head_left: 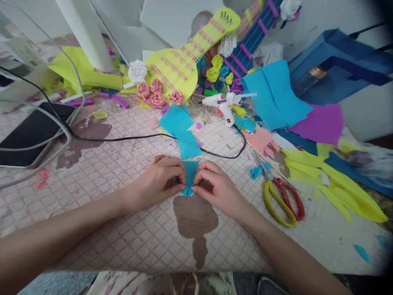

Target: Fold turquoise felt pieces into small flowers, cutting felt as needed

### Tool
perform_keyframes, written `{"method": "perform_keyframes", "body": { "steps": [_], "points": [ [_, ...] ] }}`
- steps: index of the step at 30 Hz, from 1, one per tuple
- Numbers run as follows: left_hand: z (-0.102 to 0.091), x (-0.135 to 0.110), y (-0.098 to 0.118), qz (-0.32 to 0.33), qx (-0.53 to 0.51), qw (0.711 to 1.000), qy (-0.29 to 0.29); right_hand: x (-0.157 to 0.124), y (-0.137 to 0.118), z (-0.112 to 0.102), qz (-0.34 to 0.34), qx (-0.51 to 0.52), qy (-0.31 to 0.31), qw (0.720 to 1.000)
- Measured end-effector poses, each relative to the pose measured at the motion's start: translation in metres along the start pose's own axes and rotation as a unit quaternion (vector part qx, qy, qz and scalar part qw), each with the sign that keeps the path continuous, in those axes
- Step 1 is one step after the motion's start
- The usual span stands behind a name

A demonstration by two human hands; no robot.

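Both my hands meet at the middle of the patterned cloth [123, 229]. My left hand [159, 180] and my right hand [215, 186] each pinch one side of a small blue felt piece [190, 174], with the fingers curled and closed on it. The piece stands between my fingertips and narrows to a point at its lower end. Just beyond it lies a larger blue felt strip [181, 131], apart from my hands. A black cable [129, 138] runs across the cloth behind that strip.
Scissors [281, 198] with yellow and red handles lie to the right. A white glue gun [222, 104] rests further back. Yellow and blue felt guitars [187, 61], felt roses [156, 92], a blue felt sheet [273, 96] and yellow scraps [334, 184] crowd the back and right. A dark tablet [30, 133] lies left.
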State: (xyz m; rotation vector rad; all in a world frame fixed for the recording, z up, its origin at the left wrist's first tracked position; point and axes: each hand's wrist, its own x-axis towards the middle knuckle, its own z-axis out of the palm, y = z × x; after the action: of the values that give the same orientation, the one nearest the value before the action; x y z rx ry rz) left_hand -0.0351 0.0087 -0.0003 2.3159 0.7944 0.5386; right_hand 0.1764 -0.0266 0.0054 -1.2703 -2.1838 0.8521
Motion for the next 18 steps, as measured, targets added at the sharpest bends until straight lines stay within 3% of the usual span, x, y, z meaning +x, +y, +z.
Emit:
{"method": "perform_keyframes", "body": {
  "steps": [8,13,18],
  "points": [
    [-0.012,-0.005,-0.004,0.026,-0.011,0.997,-0.077,-0.002,0.002,-0.016,-0.022,0.055,-0.075,0.995],
    [-0.005,-0.004,0.002,-0.001,0.0,0.999,-0.033,-0.001,0.004,-0.012,-0.025,0.041,-0.044,0.998],
    [-0.003,-0.002,0.005,-0.019,-0.041,0.999,0.014,-0.002,0.005,-0.008,-0.012,0.089,0.018,0.996]
  ]
}}
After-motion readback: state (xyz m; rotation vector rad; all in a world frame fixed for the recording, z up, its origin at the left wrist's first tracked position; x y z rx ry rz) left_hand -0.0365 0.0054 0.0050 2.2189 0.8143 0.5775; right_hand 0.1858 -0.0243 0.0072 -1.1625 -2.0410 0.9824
